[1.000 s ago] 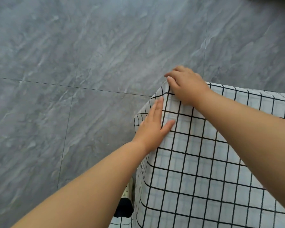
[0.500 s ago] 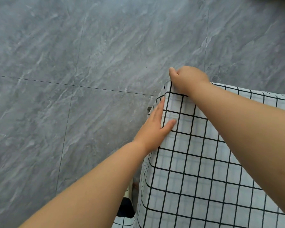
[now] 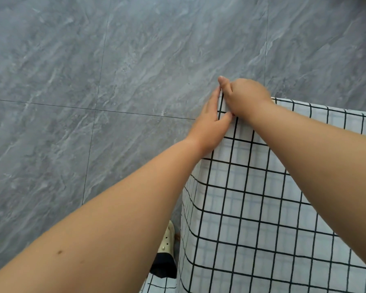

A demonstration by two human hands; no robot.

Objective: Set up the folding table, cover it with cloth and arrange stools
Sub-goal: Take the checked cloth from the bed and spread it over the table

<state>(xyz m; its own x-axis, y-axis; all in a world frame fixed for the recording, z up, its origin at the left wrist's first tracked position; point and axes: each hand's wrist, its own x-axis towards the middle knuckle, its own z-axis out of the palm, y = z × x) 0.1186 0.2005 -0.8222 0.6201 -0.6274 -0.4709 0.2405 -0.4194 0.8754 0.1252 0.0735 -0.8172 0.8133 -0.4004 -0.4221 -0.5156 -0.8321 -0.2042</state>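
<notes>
White cloth with black grid [image 3: 262, 208] spread flat at lower right, its left side hanging toward grey marbled floor tiles [image 3: 114, 81]. 2 hands meet at its far-left corner: left hand [image 3: 211, 121] flat, fingers straight, pressing the edge; right hand [image 3: 245, 98] curled round corner fabric, thumb up. Cream perforated clog [image 3: 167, 240] below left forearm.

The cloth [image 3: 262, 208] is white with a bold black grid (fainter blue-grey lines cross inside the squares). Left of and beyond the cloth, the floor [image 3: 93, 60] is grey tile with paler marbled streaks and thin dark joints. By the cloth's left edge shows a cream shoe [image 3: 167, 240] above black fabric [image 3: 163, 265].
</notes>
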